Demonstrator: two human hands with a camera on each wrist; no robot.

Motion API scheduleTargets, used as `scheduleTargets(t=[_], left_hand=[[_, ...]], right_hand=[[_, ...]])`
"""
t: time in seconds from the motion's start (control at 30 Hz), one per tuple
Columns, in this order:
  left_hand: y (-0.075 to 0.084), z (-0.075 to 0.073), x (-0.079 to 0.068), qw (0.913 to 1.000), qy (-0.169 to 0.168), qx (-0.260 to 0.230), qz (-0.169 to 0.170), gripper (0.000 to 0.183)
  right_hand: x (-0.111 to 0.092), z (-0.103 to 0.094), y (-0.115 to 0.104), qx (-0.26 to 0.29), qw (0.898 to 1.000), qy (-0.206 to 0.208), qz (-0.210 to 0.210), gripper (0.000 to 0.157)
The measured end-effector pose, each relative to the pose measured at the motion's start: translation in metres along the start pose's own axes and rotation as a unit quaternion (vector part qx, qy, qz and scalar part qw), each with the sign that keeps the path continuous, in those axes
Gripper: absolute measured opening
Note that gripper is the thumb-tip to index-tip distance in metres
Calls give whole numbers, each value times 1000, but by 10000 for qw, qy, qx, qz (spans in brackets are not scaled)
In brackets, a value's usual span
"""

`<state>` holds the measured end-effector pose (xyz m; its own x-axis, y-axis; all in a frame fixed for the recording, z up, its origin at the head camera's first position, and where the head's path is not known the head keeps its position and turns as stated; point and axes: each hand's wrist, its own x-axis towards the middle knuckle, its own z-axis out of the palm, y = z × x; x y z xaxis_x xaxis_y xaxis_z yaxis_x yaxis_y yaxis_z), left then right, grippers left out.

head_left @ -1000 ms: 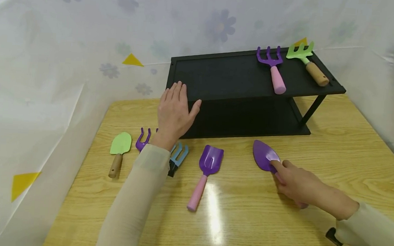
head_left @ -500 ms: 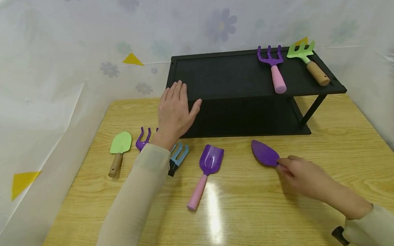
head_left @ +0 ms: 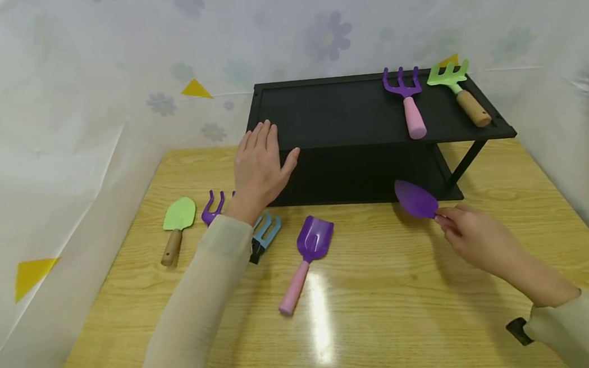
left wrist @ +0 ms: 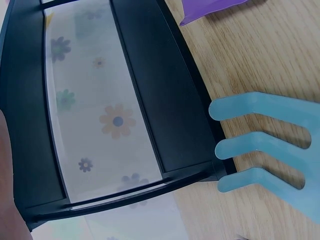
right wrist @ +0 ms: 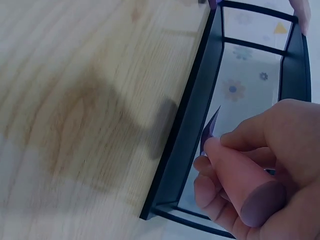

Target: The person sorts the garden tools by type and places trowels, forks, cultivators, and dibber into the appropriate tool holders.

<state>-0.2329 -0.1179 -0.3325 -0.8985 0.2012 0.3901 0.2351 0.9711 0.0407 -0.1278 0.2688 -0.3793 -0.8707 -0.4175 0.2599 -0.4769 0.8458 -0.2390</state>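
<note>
My right hand [head_left: 478, 237] grips the pink handle [right wrist: 240, 175] of a purple pointed trowel [head_left: 416, 200], raised off the table before the shelf's right front. My left hand [head_left: 259, 165] rests with straight fingers on the left front edge of a black two-tier shelf [head_left: 324, 112]. On the shelf's top, at the right, lie a purple hand fork with a pink handle [head_left: 414, 118] and a green hand rake with a wooden handle [head_left: 473, 109]. Below my left forearm are a light-blue hand fork [left wrist: 280, 145] and a purple fork [head_left: 211, 215], both partly hidden.
A purple square-ended shovel [head_left: 314, 238] with a pink handle lies on the wooden table [head_left: 377, 324], in front of the shelf. Farther left is a green trowel [head_left: 179, 213] with a wooden handle. White flowered sheeting [head_left: 131, 39] hangs behind and at the sides.
My right hand has lifted the purple pointed trowel off the table and carried it forward and to the right, toward the shelf. The left hand stays in place.
</note>
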Motion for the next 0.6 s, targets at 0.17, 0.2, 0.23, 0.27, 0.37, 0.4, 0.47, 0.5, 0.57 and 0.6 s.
scheduleTargets(t=[0.17,0.2,0.23,0.27,0.37,0.4,0.47,0.5,0.57,0.6], left_hand=[[0,0,1,9999,60,-63,65,77],[0,0,1,9999,58,-64,62,77],[0,0,1,9999,57,-60,58,77],[0,0,1,10000,52,-49,52,78],[0,1,1,10000,45,-27,48,78],[0,0,0,10000,51,-25,51,78],[0,0,0,10000,54,-24,52,78],[-1,0,0,10000,55,-28,49,77],[-1,0,0,10000,61,-26,43,77],[-1,0,-1,10000,41,-26,28,77]], right_hand=[[9,-3,12,73,9990,-173,394,20],[12,-4,14,114,9983,-260,515,22],[14,-4,16,154,9973,-355,624,24],[16,-4,19,170,9967,-395,695,25],[22,-3,26,252,9934,-593,953,29],[24,-2,28,272,9925,-624,1015,29],[28,-1,32,269,9917,-626,1087,22],[30,0,34,286,9907,-656,1160,19],[34,3,37,319,9896,-665,1232,21],[36,4,38,325,9893,-664,1259,24]])
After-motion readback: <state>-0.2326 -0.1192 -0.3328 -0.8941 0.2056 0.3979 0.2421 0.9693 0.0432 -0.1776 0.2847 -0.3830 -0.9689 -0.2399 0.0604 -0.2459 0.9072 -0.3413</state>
